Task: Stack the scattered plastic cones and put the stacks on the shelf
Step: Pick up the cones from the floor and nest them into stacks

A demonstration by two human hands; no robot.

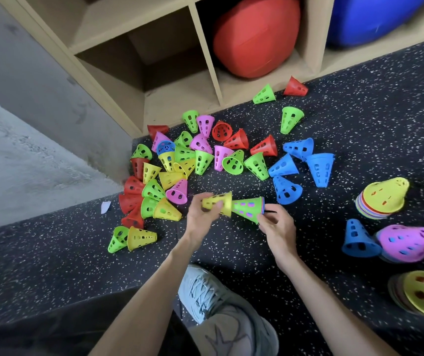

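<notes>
- Speckled dark flooring [360, 119] is running across the frame, with a grey wall [26, 111] occupying the left side.
- Shelf [205, 60], wooden and divided into cubbies, is sitting along the top of the frame; a red ball [254, 37] and a blue ball [370, 16] are filling two cubbies.
- Loose cones [200, 160], in red, green, yellow, pink and blue, are lying scattered at centre, just below the shelf.
- Left hand [202, 218] is curling its fingers round a yellow cone [218, 202], held on its side at centre frame.
- Right hand [277, 227] is pinching the wide rim of a green stack [249, 209], whose narrow end is sitting inside the yellow cone's mouth.
- Three flatter stacks [383, 199] and a lone blue cone [357, 238] are resting at the right edge.
- Shoe [205, 296], pale grey, is showing at bottom centre.
</notes>
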